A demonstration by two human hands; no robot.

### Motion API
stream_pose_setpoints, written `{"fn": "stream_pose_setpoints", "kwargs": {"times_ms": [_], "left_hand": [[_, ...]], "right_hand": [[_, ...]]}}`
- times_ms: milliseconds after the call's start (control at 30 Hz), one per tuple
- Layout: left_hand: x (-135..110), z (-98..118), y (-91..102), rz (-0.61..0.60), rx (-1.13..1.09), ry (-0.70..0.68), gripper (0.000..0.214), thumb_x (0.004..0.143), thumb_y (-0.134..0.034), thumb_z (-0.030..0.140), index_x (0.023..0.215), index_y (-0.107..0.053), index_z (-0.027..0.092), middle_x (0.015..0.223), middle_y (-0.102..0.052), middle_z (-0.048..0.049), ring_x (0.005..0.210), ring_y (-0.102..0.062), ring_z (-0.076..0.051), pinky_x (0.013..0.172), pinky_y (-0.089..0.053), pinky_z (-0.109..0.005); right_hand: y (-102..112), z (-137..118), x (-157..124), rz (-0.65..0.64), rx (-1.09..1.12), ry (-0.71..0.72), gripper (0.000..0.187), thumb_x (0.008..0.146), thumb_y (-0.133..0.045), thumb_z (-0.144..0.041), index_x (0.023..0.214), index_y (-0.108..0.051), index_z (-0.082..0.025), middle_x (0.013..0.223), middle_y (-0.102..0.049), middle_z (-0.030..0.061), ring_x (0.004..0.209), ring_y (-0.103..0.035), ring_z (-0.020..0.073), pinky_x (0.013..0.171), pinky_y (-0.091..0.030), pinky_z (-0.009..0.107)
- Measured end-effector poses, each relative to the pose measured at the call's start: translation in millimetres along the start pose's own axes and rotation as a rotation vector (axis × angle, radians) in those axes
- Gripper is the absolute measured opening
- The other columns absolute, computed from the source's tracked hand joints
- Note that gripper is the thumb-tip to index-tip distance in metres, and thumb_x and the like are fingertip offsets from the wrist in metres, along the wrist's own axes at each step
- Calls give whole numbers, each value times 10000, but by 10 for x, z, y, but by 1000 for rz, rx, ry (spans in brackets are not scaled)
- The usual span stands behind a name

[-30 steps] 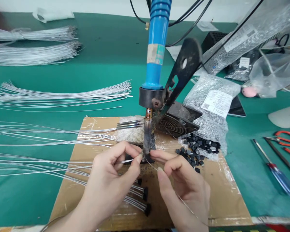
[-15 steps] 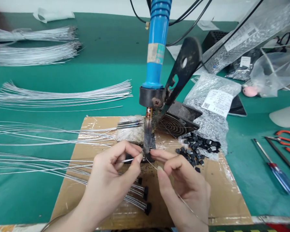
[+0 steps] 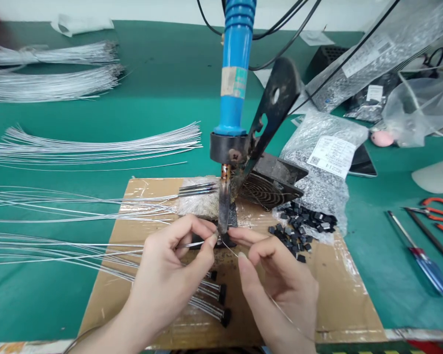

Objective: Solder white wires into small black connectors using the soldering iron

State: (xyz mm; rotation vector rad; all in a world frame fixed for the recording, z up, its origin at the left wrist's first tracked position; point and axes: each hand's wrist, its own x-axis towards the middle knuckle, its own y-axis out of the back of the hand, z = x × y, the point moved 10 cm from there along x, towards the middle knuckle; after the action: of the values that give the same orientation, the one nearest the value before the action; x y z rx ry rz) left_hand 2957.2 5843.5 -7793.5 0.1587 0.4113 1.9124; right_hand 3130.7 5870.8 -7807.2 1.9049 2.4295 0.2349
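Across the green table [image 3: 151,110] lay cardboard [image 3: 347,295], likely as protection. The blue-handled iron [image 3: 233,110] pointed down, bracketed, presumably freeing both hands! The left hand [image 3: 173,268], fingertips pinched together, gripped white wire [image 3: 195,245] beside the tip; the right hand [image 3: 280,280], nearly closed, guided thin wire [image 3: 230,249] there.

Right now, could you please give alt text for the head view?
A person's left hand pinches white wire and the right hand holds a thin strand near the tip of an upright soldering iron. Cardboard lies beneath on a green table, with small black blocks to the right.
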Motion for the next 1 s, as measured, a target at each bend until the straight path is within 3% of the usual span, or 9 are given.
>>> {"fn": "stream_pose_setpoints", "kwargs": {"times_ms": [367,633,1000], "left_hand": [[-16,-9,2,-13,-22,-6,144,852,-673,121,750,-692,222,829,-772,22,783,-728,-100,706,-545,-136],[-11,25,5,0,-25,-10,150,838,-670,106,742,-688,220,804,-765,26,748,-729,-88,682,-545,-115],[-1,75,-3,11,-37,-55,184,838,-659,70,744,-687,226,804,-773,50,763,-739,-56,702,-539,-59]], "right_hand": [[-12,-43,-22,-3,-15,64,166,920,-650,-136,823,-566,-241,1208,-784,-12,1110,-761,146,926,-562,229],[-13,-40,-25,-4,-24,52,162,925,-644,-141,815,-569,-234,1206,-785,27,1108,-763,174,924,-577,264],[-24,-50,-26,6,35,72,171,898,-666,-107,826,-585,-239,1215,-774,-45,1102,-752,105,940,-546,169]]}}
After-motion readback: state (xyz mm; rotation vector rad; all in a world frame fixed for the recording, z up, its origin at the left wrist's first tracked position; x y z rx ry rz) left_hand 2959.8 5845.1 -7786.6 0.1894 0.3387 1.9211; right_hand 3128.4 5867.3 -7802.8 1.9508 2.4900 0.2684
